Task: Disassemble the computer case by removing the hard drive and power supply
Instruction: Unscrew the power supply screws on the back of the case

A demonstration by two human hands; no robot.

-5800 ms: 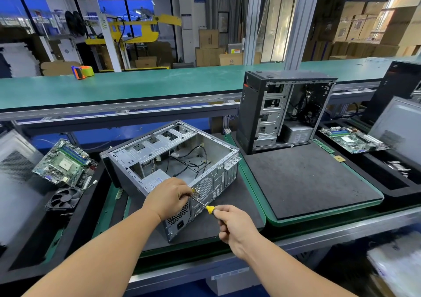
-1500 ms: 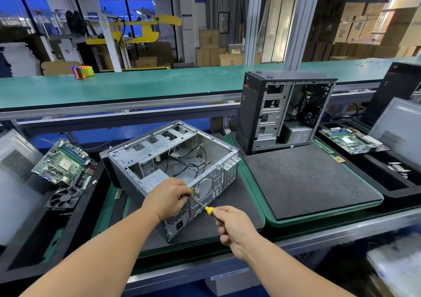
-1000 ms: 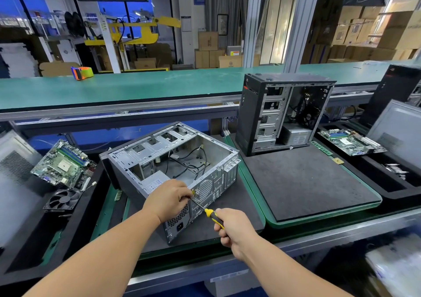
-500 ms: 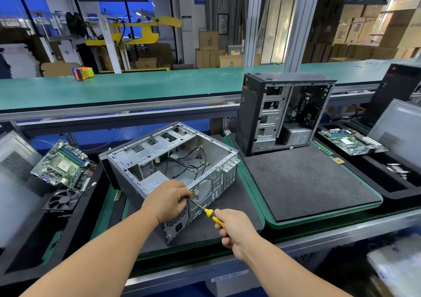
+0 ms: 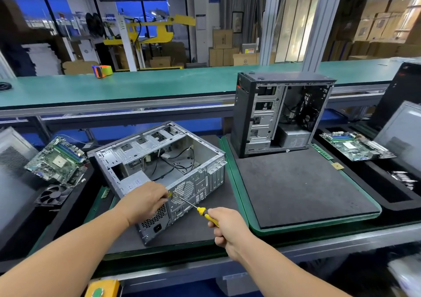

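A silver computer case [image 5: 159, 157] lies on its side on a black foam mat, open side up, with loose cables inside. Its power supply [image 5: 152, 222] fills the near corner, vent grille and socket facing me. My left hand [image 5: 145, 200] rests curled on the case's top rear edge above the power supply, fingertips at the screwdriver's tip. My right hand [image 5: 227, 227] grips the yellow and black handle of a screwdriver [image 5: 202, 212], whose shaft points up and left to the rear panel. Whether a hard drive sits inside I cannot tell.
A second black case [image 5: 280, 112] stands upright at the back of a green-edged foam mat [image 5: 300, 187]. Motherboards lie at the left [image 5: 57, 160] and right [image 5: 355, 145], a fan [image 5: 53, 194] at the left. A green conveyor belt [image 5: 136, 85] runs behind.
My right hand has slid slightly back down the screwdriver handle, showing more yellow. My left hand and the case have stayed in place.
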